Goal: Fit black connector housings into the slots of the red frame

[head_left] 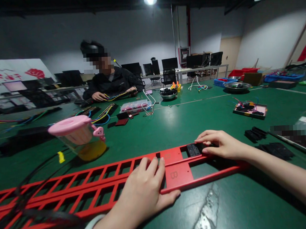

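A long red slotted frame [176, 174] marked "B" lies across the green table. My left hand [146, 185] rests over its middle, fingers on the upper rail and thumb along the near edge, gripping the frame. Black blocks [193, 150] sit side by side in the far opening of the frame, to the right of the lettered plate. Over the right end of that opening, my right hand [216, 143] has its thumb and fingers closed around a dark piece, mostly hidden under the fingers.
A pink-lidded jug [80, 139] stands behind the frame at left, near black cables. Black parts [255, 134] and a small tray [250, 110] of wired pieces are at right. Across the table a person [111, 79] handles coloured wires. Metal bowls [168, 93] stand farther back.
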Demonstrator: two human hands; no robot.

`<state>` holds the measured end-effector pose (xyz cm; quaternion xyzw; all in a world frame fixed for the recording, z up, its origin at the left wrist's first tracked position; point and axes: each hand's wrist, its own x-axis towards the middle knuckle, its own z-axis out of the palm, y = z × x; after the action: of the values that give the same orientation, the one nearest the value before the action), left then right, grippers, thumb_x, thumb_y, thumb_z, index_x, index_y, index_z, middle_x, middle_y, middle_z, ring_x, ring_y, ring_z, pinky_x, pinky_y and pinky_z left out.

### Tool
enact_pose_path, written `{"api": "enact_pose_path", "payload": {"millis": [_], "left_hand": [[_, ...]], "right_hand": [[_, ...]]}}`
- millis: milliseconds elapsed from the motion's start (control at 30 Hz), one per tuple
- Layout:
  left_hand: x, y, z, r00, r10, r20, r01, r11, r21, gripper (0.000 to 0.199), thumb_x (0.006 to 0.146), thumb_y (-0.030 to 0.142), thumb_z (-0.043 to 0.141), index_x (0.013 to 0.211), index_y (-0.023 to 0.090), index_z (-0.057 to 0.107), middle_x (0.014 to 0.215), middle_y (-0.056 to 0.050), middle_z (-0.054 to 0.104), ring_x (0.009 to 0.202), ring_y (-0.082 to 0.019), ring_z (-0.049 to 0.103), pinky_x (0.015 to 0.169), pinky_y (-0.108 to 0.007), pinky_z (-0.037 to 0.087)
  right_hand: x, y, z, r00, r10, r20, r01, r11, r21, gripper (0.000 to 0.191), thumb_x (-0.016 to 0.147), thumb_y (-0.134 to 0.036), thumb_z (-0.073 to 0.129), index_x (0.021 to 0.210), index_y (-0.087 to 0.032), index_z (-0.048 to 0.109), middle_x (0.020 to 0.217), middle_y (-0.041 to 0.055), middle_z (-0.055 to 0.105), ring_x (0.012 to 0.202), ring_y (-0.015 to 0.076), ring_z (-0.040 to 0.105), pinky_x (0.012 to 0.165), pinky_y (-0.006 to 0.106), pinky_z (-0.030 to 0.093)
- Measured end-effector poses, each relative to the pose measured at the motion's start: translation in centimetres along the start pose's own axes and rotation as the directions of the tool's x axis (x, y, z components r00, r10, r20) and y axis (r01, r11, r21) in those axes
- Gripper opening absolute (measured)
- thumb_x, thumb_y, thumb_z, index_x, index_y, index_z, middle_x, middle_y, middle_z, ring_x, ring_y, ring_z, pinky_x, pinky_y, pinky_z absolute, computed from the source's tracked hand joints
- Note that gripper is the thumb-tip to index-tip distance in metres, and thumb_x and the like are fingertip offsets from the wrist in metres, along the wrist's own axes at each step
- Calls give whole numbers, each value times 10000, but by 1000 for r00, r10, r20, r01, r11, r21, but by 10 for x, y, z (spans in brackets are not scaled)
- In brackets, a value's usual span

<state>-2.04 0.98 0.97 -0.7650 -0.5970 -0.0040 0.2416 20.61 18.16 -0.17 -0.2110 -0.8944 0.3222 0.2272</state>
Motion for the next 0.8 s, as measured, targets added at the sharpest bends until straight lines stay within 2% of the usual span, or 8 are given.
{"api": "enact_pose_path", "payload": {"millis": [100,300,400,533,700,800], "left_hand": [[0,0,1,1000,3,5,-3,1000,-1,688,693,600,528,1097,45,579,1044,-173,582,914,-323,486,742,-432,495],[-1,-1,2,1000,12,6,-12,1000,-8,695,702,609,514,1105,45,571,1049,-177,574,909,-318,485,753,-443,485],[-1,0,2,1000,15,1,-15,1000,-11,697,701,609,517,1100,40,573,1033,-179,579,906,-319,485,752,-444,484],[1,0,2,1000,19,-8,-19,1000,-12,691,694,601,531,1090,37,579,1025,-180,581,898,-318,488,747,-442,486],[0,0,1,1000,8,-1,-8,1000,-19,689,693,608,528,1090,47,581,1017,-176,582,882,-311,490,744,-442,483],[-1,0,1,1000,2,1,-2,1000,-23,689,694,609,526,1094,51,579,1020,-175,581,881,-311,489,738,-442,483]], "right_hand": [[1,2,4,997,59,-47,-60,998,-14,404,692,-253,647,1087,-186,599,998,63,616,872,182,575,793,330,465],[2,1,7,992,123,-17,-123,992,4,413,691,-248,636,1096,-183,583,928,41,642,791,157,592,729,306,491],[2,-2,5,997,71,-11,-71,996,-44,361,696,-243,636,1050,-182,608,957,51,641,818,167,595,746,313,489],[0,-5,4,999,-45,20,47,992,-119,317,729,-287,629,1029,-185,630,1096,79,602,963,196,571,840,327,463],[-4,-4,7,990,-140,18,140,957,-254,298,844,-313,495,1078,-174,616,1172,109,555,1056,198,524,912,340,428],[-7,-9,9,981,-190,48,195,925,-326,360,880,-337,430,1182,-180,547,1246,110,504,1150,219,446,970,396,373]]}}
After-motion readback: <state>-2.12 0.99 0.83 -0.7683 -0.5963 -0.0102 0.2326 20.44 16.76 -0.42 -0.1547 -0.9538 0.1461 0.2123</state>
